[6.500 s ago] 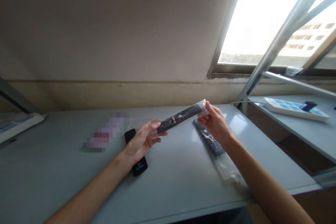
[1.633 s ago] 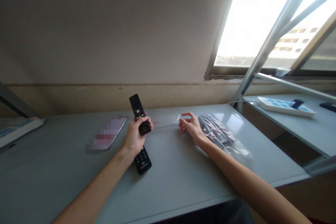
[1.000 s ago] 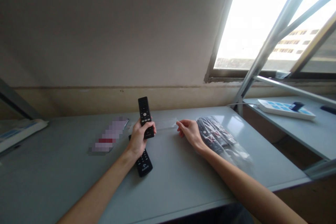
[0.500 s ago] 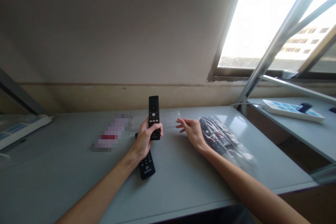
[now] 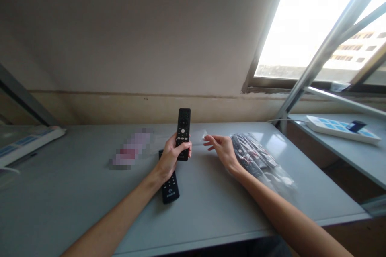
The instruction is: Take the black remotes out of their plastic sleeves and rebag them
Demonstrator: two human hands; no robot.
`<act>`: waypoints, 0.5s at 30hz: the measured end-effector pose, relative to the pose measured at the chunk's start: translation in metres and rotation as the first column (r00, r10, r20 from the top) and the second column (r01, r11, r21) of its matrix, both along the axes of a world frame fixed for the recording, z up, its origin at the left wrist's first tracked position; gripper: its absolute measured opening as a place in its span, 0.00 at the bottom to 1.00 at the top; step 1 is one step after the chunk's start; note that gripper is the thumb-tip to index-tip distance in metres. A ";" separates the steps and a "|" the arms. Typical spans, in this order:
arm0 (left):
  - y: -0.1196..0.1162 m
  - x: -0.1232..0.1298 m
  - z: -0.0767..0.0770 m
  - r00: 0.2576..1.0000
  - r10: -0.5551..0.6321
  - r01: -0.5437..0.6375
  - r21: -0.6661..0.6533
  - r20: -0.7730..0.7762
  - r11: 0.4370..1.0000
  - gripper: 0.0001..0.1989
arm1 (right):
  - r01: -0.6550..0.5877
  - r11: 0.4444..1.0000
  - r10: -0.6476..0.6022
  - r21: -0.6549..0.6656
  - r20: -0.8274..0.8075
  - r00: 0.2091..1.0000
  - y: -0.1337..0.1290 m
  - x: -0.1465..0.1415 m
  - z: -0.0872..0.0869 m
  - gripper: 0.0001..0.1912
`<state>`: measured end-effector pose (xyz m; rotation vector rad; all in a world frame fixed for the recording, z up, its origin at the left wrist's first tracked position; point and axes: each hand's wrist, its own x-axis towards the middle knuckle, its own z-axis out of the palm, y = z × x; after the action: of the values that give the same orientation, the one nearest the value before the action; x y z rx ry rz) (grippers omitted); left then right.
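My left hand (image 5: 169,158) is wrapped round a black remote control (image 5: 183,122), held upright above the desk with its buttons towards me and the thumb across its lower part. Under that hand a second black remote control (image 5: 171,190) lies on the desk, its upper part hidden. To the right, my right hand (image 5: 223,150) is closed in a pinch at the right end of a thin clear plastic sleeve (image 5: 199,134). The sleeve stretches left behind the held remote and is hard to see. Beside my right wrist lies a clear plastic bag (image 5: 259,154) with dark, patterned contents.
On the grey desk (image 5: 211,213), a pinkish pixelated item (image 5: 132,148) lies to the left. White power strips stand at the far left (image 5: 33,144) and on the right-hand desk (image 5: 340,130). A metal frame post (image 5: 319,54) rises before the window.
The held remote control has shifted slightly right in view, nearer my right hand. The sleeve's right end looks lower and more gathered at my right fingertips. The camera view has turned slightly.
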<state>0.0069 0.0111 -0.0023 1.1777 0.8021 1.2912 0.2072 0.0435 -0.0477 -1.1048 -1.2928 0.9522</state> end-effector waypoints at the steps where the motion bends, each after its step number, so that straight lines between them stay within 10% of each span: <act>1: 0.000 0.000 0.000 1.000 -0.001 0.001 0.001 -0.004 1.000 0.14 | 0.008 1.000 -0.008 -0.005 0.004 1.000 0.001 0.000 0.000 0.24; 15: -0.008 0.006 0.000 0.989 -0.095 0.098 0.025 -0.111 0.995 0.14 | 0.029 1.000 -0.031 0.009 0.254 0.967 0.000 0.004 0.000 0.29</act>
<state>0.0128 0.0026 -0.0019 1.3052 0.7973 1.1708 0.2111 0.0434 -0.0474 -1.2697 -1.4800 0.8019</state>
